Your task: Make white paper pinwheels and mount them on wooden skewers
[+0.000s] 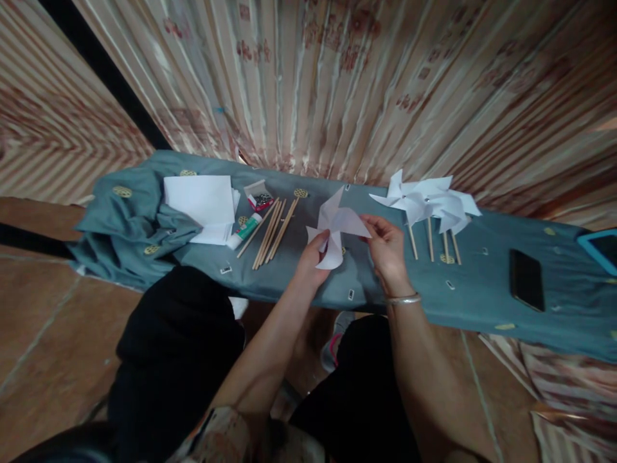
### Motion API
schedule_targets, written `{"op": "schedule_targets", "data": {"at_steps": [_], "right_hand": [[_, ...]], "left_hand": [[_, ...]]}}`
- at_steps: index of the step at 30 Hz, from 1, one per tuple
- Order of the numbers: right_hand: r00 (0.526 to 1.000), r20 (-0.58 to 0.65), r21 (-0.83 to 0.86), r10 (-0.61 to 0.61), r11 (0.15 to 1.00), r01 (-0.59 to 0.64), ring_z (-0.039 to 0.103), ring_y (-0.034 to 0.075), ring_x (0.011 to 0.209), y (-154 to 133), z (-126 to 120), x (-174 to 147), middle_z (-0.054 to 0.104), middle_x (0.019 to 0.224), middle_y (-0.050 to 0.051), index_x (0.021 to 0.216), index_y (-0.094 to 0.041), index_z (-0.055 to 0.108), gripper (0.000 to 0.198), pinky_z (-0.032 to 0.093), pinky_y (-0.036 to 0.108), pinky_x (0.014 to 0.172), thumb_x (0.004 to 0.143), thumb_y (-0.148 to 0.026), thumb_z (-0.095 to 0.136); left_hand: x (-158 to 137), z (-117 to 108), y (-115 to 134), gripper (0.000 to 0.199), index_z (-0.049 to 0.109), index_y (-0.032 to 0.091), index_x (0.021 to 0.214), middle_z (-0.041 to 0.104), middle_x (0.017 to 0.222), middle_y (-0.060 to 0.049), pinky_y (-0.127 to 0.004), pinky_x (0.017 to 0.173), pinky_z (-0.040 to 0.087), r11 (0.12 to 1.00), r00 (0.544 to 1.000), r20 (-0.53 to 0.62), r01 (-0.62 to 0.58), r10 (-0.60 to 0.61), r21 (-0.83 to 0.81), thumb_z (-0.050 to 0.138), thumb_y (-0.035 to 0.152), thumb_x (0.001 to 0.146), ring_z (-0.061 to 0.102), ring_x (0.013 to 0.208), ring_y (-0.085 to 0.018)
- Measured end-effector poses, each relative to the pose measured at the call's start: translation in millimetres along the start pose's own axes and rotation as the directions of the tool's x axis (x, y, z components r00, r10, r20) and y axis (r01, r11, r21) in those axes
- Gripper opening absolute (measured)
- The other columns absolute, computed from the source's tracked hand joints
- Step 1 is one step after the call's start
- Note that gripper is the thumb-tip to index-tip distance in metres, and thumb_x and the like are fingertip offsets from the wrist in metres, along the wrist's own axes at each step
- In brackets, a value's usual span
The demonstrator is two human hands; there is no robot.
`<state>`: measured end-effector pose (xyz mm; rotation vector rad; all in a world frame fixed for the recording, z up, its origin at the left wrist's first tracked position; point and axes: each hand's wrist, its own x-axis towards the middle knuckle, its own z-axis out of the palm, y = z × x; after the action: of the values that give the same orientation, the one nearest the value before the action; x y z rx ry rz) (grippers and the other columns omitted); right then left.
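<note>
Held above the cloth-covered bench is a white paper pinwheel [334, 222] with its blades folded toward the middle. My left hand [314, 260] grips it from below, the thumb pressed near its centre. With the fingertips of my right hand [387, 252] I pinch the tip of its right blade. No stick shows on this pinwheel. To the left lie several wooden sticks [276, 235], a green and white glue tube [245, 231] and a small open box [259, 196] of dark little pieces. Finished-looking pinwheels on sticks [428, 200] lie overlapping to the right.
White paper sheets [198, 198] are stacked at the left beside bunched grey-green cloth [130, 212]. A black phone [527, 280] lies at the right, with a blue-edged device [600, 249] beyond it. A pleated curtain [308, 90] hangs behind the bench.
</note>
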<state>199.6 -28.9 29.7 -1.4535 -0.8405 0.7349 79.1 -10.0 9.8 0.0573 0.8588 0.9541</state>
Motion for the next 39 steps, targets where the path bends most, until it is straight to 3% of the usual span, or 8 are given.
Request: {"op": "schedule_targets", "data": {"at_steps": [5,9,12,14,19,24,31,39], "right_hand": [[0.999,-0.027,-0.019,-0.033,0.999,0.032,0.061,0.016,0.06,-1,-9,2,0.072,0.071,0.002,0.084,-0.02,0.072,0.027,0.05,0.031,0.061,0.067,-0.041,0.074],[0.976,-0.069,-0.171,-0.207,0.966,0.193,0.068,0.02,0.081,-5,-15,-1,0.075,0.09,0.006,0.093,-0.019,0.071,0.024,0.055,0.038,0.079,0.078,-0.037,0.066],[0.878,-0.015,-0.401,-0.478,0.808,0.432,0.064,0.026,0.111,-17,-14,-17,0.07,0.115,0.01,0.102,-0.02,0.069,0.022,0.052,0.046,0.094,0.087,-0.03,0.057],[0.786,0.152,-0.507,-0.599,0.635,0.582,0.057,0.028,0.125,-26,-8,-32,0.062,0.132,0.009,0.106,-0.022,0.068,0.023,0.045,0.052,0.106,0.087,-0.022,0.055],[0.668,0.47,-0.502,-0.577,0.447,0.74,0.044,0.03,0.138,-32,11,-58,0.043,0.152,0.008,0.115,-0.024,0.065,0.034,0.041,0.055,0.11,0.088,-0.012,0.047],[0.685,0.543,-0.48,-0.485,0.49,0.728,0.028,0.03,0.148,-32,13,-57,0.036,0.158,0.004,0.111,-0.025,0.068,0.025,0.03,0.058,0.118,0.092,-0.018,0.052],[0.672,0.567,-0.451,-0.476,0.503,0.737,0.026,0.03,0.149,-32,15,-58,0.037,0.157,0.001,0.098,-0.025,0.072,0.015,0.028,0.059,0.118,0.092,-0.024,0.058],[0.764,0.409,-0.58,-0.499,0.505,0.64,0.027,0.033,0.148,-17,24,-51,0.044,0.152,0.005,0.087,-0.022,0.073,0.016,0.032,0.06,0.115,0.091,-0.03,0.06]], "left_hand": [[-3,-3,5,0.016,0.069,0.011,0.079,0.074,0.075,-0.006,-0.032,0.076,0.057,0.986,0.993,0.108,-0.054,0.037,0.155,0.076,0.014,0.065,0.07,0.073,-0.02],[-6,-6,35,0.026,0.07,0.014,0.078,0.075,0.078,-0.005,-0.034,0.075,0.057,0.927,0.969,0.201,-0.202,0.143,0.317,0.083,0.016,0.056,0.071,0.078,-0.024],[-6,-10,58,0.031,0.07,0.014,0.077,0.075,0.075,-0.006,-0.035,0.07,0.056,0.883,0.961,0.241,-0.229,0.138,0.409,0.087,0.022,0.052,0.071,0.075,-0.025],[-5,-15,68,0.036,0.071,0.014,0.079,0.075,0.074,-0.006,-0.035,0.069,0.056,0.876,0.955,0.252,-0.254,0.159,0.409,0.089,0.024,0.05,0.071,0.071,-0.024],[-1,-25,77,0.04,0.072,0.013,0.081,0.075,0.075,-0.003,-0.03,0.067,0.055,0.902,0.946,0.246,-0.287,0.213,0.323,0.09,0.023,0.047,0.068,0.064,-0.018],[1,-30,80,0.037,0.072,0.012,0.078,0.075,0.074,-0.003,-0.03,0.066,0.055,0.899,0.95,0.257,-0.261,0.176,0.352,0.09,0.023,0.048,0.066,0.062,-0.016],[0,-32,79,0.034,0.073,0.013,0.075,0.074,0.072,-0.004,-0.028,0.061,0.052,0.88,0.952,0.258,-0.26,0.165,0.398,0.089,0.026,0.048,0.065,0.06,-0.016],[-2,-32,77,0.027,0.074,0.013,0.077,0.074,0.071,-0.002,-0.026,0.058,0.051,0.8,0.92,0.319,-0.364,0.228,0.477,0.084,0.026,0.055,0.063,0.058,-0.015]]}}
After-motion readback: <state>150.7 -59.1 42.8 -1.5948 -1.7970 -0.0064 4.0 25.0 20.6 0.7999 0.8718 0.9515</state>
